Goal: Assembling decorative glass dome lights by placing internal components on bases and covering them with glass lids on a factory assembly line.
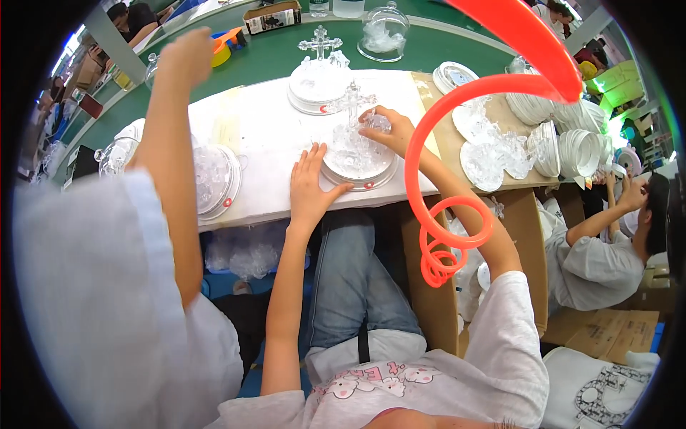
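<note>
A round white base (361, 181) sits at the table's front edge with a clear plastic cross (353, 107) standing upright on it. Clear figures and bits crowd round the cross's foot. My left hand (311, 179) lies spread on the table at the base's left side, its thumb reaching to the base's rim. From the right, my right hand (391, 133) bends its fingers round a clear plastic piece (376, 124) beside the cross. Just behind stands another round base (311, 106), also bearing a clear cross (321, 43).
A red coiled air hose (418, 136) hangs before my right arm. A co-worker's arm (175, 121) crosses at left, near another round base (225, 182). Stacked white discs (579, 154) and clear pieces (493, 146) lie at right. A glass dome (384, 32) stands behind.
</note>
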A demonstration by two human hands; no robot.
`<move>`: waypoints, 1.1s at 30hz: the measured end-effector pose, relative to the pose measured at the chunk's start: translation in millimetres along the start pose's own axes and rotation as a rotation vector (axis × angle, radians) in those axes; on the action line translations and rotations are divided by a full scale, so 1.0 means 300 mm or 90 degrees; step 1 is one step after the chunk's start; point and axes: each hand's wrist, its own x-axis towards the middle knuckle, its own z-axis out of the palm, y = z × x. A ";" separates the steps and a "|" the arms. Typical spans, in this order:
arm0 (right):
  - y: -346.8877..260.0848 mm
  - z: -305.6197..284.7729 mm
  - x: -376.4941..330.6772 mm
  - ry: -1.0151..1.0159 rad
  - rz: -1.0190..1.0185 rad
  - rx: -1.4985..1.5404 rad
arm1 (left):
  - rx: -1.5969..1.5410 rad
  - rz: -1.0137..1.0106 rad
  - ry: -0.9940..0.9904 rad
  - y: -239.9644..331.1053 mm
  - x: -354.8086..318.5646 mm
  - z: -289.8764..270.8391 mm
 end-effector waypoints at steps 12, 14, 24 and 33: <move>-0.051 -0.019 -0.042 -0.053 0.105 0.045 | 0.072 0.049 -0.009 -0.013 0.013 -0.002; -0.054 -0.007 -0.058 -0.049 0.123 0.049 | 0.068 0.045 -0.015 -0.022 0.008 -0.007; -0.025 -0.053 -0.126 -0.111 0.084 0.067 | 0.052 0.028 -0.045 -0.001 0.014 -0.022; -0.012 -0.052 -0.150 -0.126 0.078 0.129 | 0.040 -0.008 -0.082 -0.008 0.023 -0.017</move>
